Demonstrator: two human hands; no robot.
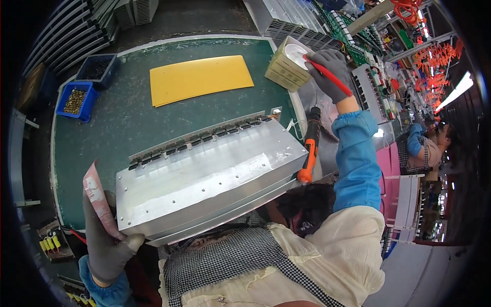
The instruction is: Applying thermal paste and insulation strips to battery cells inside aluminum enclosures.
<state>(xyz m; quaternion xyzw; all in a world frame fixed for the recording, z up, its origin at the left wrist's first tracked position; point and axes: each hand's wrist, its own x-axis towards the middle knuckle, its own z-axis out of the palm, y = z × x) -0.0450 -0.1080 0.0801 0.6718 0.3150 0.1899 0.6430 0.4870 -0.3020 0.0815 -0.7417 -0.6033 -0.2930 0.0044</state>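
Observation:
My left hand (110,250), in a grey glove, grips a pinkish flat strip (97,197) smeared with white; its thumb lies by the near left corner of a silver metal heatsink block (209,176). White paste is spread over part of the block's top, and a row of black components (204,135) lines its far edge. At the upper right my right hand (332,74), also gloved, is closed round a red-handled tool (327,75). The tool's end reaches over a white tub (296,55) inside a yellowish cardboard box (287,71); the tip is too unclear to name.
An orange and black electric screwdriver (311,148) lies right of the block. Yellow sheets (200,79) rest on the green table (128,123). A blue bin of brass-coloured pieces (76,102) and a dark bin (99,70) stand left. Another person (427,148) works far right.

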